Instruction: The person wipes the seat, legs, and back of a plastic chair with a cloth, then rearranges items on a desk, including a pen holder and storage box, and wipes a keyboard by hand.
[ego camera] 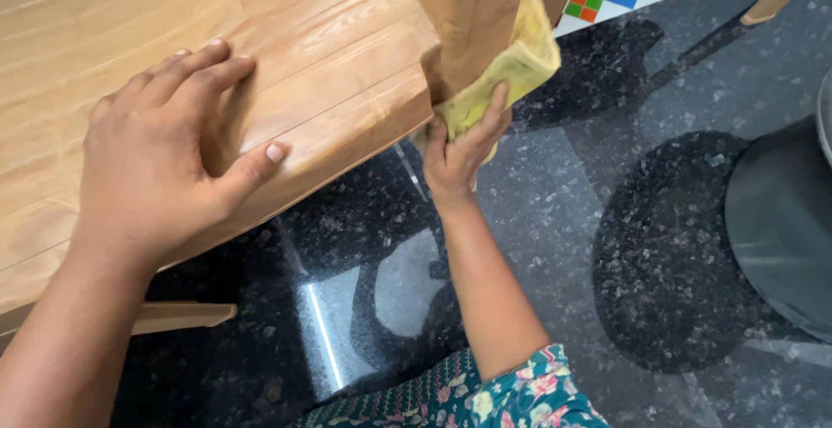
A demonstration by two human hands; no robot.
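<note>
— Head view, quick: what are your hands doing?

— My right hand is closing on a yellow cloth, pressing it round the wooden leg. My left hand is lying open and flat on the wooden seat, gripping nothing.

— Tips?

— I'm judging: keeping the cloth wrapped snug and bracing firmly.

— Cloth?

— Fuzzy, folded, hugging the leg above the dark speckled floor.

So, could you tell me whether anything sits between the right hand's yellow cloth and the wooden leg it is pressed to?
Nothing visible does. The right hand presses the yellow cloth directly around the wooden leg; the left hand rests flat on the wooden tabletop, apart from it.
</note>
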